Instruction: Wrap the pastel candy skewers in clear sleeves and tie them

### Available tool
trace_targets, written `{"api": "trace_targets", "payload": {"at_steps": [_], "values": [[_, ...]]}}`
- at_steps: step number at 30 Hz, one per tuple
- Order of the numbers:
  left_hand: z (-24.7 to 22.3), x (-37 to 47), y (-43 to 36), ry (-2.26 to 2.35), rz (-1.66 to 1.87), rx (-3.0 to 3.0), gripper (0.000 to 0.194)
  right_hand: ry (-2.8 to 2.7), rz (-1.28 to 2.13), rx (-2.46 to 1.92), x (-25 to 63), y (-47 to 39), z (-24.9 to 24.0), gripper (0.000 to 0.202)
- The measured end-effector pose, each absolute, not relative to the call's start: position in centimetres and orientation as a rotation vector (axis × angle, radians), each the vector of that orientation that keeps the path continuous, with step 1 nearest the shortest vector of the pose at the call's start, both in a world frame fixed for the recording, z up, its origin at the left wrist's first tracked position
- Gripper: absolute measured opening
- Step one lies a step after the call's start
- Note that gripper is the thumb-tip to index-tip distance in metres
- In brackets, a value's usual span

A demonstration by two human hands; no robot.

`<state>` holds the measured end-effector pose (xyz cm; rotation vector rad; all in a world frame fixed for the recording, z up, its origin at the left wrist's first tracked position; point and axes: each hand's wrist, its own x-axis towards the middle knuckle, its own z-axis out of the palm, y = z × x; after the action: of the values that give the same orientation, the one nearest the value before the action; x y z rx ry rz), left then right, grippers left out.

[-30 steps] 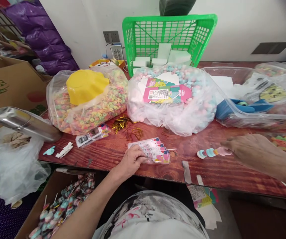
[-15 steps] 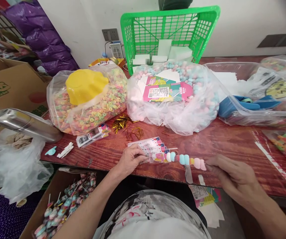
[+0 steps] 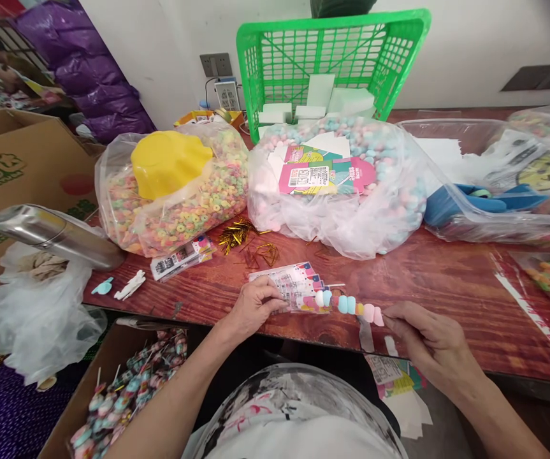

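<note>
A candy skewer (image 3: 348,305) of white, blue, yellow and pink marshmallow pieces hangs slantwise just above the table's front edge. My right hand (image 3: 427,335) pinches its pink end. The skewer's white end lies at the mouth of a printed clear packet. My left hand (image 3: 258,305) has its thumb and fingertips closed on the near side of that packet. Under and behind it, more printed packets (image 3: 298,275) are fanned out on the table, with a thin white stick beside them.
Behind stand a bag of ring candies (image 3: 193,210) with a yellow bowl (image 3: 167,164), a marshmallow bag (image 3: 322,220), a green basket (image 3: 327,22) and a clear tub (image 3: 504,220). A steel flask (image 3: 64,236) is at left. Below, a box holds wrapped skewers (image 3: 126,395).
My right hand has moved left with the skewer, whose white end sits further into the packet. The whole view has shifted slightly.
</note>
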<state>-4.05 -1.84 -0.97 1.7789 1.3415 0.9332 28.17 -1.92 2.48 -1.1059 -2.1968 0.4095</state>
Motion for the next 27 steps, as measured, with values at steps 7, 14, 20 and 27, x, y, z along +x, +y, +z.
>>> {"api": "trace_targets", "payload": {"at_steps": [7,14,20,27], "values": [[-1.3,-4.1,-1.8,1.335,0.975,1.746,0.012,-2.165,0.353,-1.072,28.0,-2.6,2.3,0.013],[-1.5,-4.2,-1.9,1.339,0.973,1.757,0.012,-2.258,0.011,-1.014,28.0,-3.6,0.6,0.019],[-1.3,-4.2,-1.9,1.331,0.937,1.794,0.01,-2.339,-0.038,-0.908,27.5,-3.4,0.7,0.026],[-1.4,-3.8,-2.2,1.295,0.927,1.859,0.018,-2.365,-0.078,-0.818,24.7,-1.8,1.4,0.023]]}}
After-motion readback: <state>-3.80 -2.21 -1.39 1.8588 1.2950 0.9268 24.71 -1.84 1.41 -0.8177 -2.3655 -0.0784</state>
